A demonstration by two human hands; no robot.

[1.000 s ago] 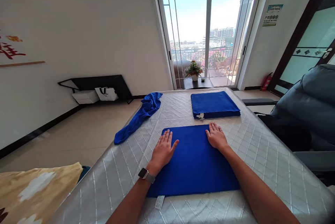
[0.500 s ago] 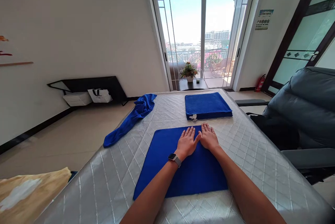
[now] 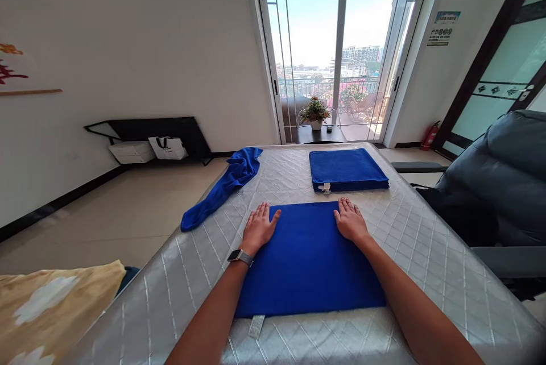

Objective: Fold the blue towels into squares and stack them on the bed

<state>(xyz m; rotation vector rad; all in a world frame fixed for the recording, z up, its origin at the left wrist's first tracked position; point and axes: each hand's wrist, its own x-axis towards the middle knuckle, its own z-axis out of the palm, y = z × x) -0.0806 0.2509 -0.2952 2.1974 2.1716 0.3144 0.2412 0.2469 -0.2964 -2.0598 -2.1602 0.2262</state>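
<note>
A blue cloth (image 3: 311, 262) lies flat on the silver quilted surface (image 3: 426, 274), a white tag showing at its near left edge. My left hand (image 3: 259, 228), with a watch on the wrist, rests palm down on the cloth's far left corner, fingers spread a little. On the far right corner lies my right hand (image 3: 350, 220), also flat with the thumb out. Neither hand grips anything. Beyond them sits a stack of folded blue cloths (image 3: 347, 169). A crumpled blue cloth (image 3: 226, 186) lies along the surface's left edge.
A dark armchair (image 3: 499, 171) stands close on the right. A yellowish blanket (image 3: 60, 302) is at the lower left. Past the far edge, a small table (image 3: 319, 136) holds a potted plant (image 3: 315, 112) before the glass doors. A black frame (image 3: 162, 132) leans at the left wall.
My left hand has slid left, from beside my right hand to the cloth's far left corner. The near left tag now shows. The view has shifted slightly.
</note>
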